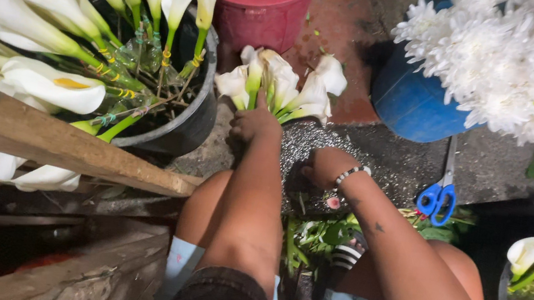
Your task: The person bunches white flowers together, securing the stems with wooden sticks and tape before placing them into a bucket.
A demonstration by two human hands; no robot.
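At upper centre, the left hand (254, 125) is clenched around the stems of a light, easily bruised calla lily bunch (282, 85), best held low; the right hand's (326, 167) grip cannot be told.

Both arms are bare from the shoulder down, and a dark, almost black garment edge shows at the upper left arm near the bottom of the view. The right hand (325, 166) has a bracelet (352, 173) of black and white beads at its wrist, with a small dark star-shaped mark on the forearm a little behind it. Behind both hands, the left hand (255, 124) included, bare knees show above pale blue shorts with small printed shapes.
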